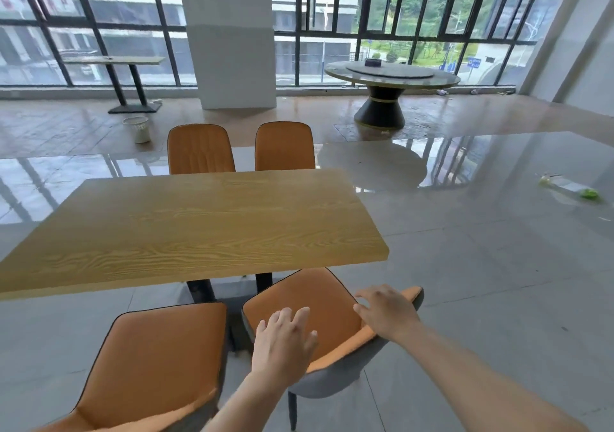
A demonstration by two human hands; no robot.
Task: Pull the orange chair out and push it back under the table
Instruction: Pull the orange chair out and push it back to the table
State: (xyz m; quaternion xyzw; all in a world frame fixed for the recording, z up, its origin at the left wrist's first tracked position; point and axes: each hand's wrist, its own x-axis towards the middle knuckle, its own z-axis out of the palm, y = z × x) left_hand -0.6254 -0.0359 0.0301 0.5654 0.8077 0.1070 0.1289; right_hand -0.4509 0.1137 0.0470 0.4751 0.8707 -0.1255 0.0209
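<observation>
An orange chair (309,302) with a grey back shell stands at the near right corner of the wooden table (199,225), turned at an angle, its seat partly under the tabletop. My left hand (282,342) hovers over the top edge of the chair's backrest with fingers spread and straight. My right hand (385,312) reaches over the backrest's right end, fingers loosely extended. Whether either hand touches the backrest is unclear. Neither hand grips anything.
A second orange chair (156,365) stands close on the left. Two more orange chairs (199,149) stand at the table's far side. A white pillar (232,39), a bin (138,129), a round table (392,75) and floor litter (571,189) lie beyond.
</observation>
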